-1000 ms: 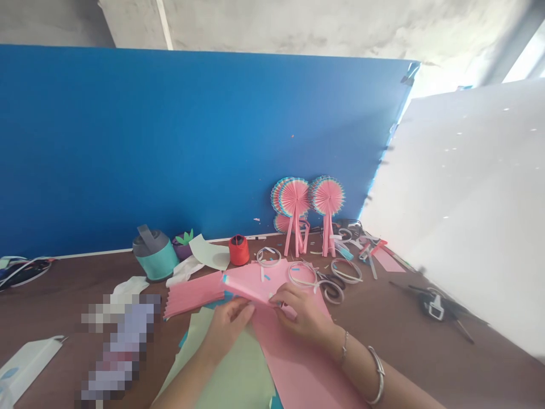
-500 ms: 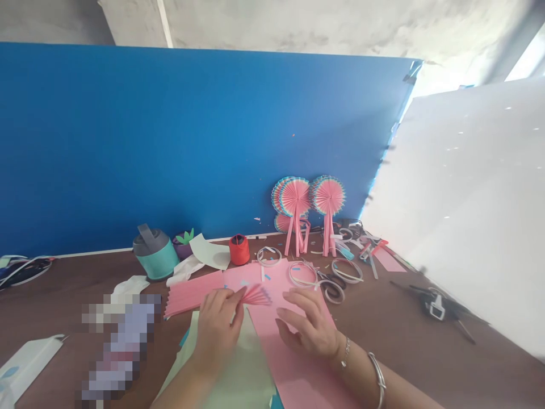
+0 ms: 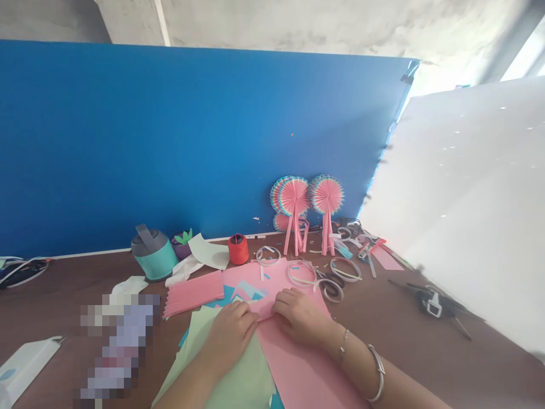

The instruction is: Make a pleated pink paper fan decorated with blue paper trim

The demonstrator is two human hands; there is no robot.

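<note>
My left hand (image 3: 232, 332) and my right hand (image 3: 300, 318) meet at the near middle of the brown table (image 3: 395, 335), fingers curled and pinching a folded pink paper piece (image 3: 264, 311) between them. The hands rest on a large pink sheet (image 3: 293, 369) and a pale green sheet (image 3: 238, 380). A pleated pink paper strip (image 3: 193, 292) lies just left of the hands. My right wrist wears bracelets.
Finished pink paper fans on sticks (image 3: 309, 210) lean on the blue board (image 3: 170, 147). Behind the hands are a teal tape dispenser (image 3: 153, 258), a red spool (image 3: 237, 249), tape rings (image 3: 302, 274) and scissors (image 3: 330, 281). A glue gun (image 3: 434, 304) lies right, near a white board (image 3: 472, 199).
The fanned-out pink pleats held by my left hand have been closed up. Both hands have come together over the folded piece, nearer to me.
</note>
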